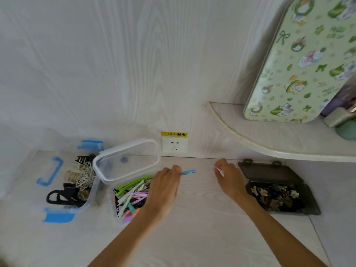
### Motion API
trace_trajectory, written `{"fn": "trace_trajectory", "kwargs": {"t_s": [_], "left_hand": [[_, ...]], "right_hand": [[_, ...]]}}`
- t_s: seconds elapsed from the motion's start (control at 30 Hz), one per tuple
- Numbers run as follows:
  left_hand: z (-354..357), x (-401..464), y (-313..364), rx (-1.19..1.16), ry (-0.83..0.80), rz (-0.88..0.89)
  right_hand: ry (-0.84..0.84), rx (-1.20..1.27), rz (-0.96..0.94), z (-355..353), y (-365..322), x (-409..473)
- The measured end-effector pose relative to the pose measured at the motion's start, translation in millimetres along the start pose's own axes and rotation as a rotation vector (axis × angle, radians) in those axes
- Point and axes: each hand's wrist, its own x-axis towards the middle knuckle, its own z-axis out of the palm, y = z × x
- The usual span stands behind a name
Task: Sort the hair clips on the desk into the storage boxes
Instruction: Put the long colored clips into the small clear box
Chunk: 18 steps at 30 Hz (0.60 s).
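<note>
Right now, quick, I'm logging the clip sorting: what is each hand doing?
Left hand: pinches a blue hair clip.
Right hand: fingers curled, seems to pinch something small and pale; cannot tell what.

A pale blue clip [188, 172] sticks out beside the clear box [123, 189] of green, lilac and mint clips. Left of that box, a clear box with blue latches [57, 216]; right, a dark smoky case [277, 187]. Above the case, a green floral-print tin [300, 60].

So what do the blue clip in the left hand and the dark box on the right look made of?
Blue clip: probably matte plastic, flat even colour, though painted metal is possible. Dark box: likely smoky translucent plastic, with moulded hinge tabs.
</note>
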Motion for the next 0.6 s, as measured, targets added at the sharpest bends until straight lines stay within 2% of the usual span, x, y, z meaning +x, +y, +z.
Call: {"fn": "trace_trajectory", "kwargs": {"t_s": [0.13,0.27,0.37,0.4,0.5,0.6], "left_hand": [[-7.8,-55.3,-54.7,-0.081,0.189,-0.076],[1.9,-99.2,-92.7,-0.121,0.192,-0.207],[3.6,-114.6,-98.3,-0.109,0.239,-0.187],[4.9,-120.6,-98.0,-0.134,0.247,-0.234],[7.5,-131.6,-91.4,-0.345,0.259,-0.507],[8.9,-126.4,-82.8,-0.547,0.294,-0.595]], "right_hand": [[-0.059,0.124,-0.243,4.7,-46.8,-8.2],[-0.130,0.162,-0.484,33.6,-117.5,-25.0],[-0.180,0.078,-0.692,62.5,-143.4,-34.6],[-0.193,0.038,-0.741,71.5,-144.5,-37.3],[-0.206,-0.041,-0.739,83.2,-131.8,-41.9],[-0.210,-0.077,-0.729,78.0,-118.0,-41.6]]}}
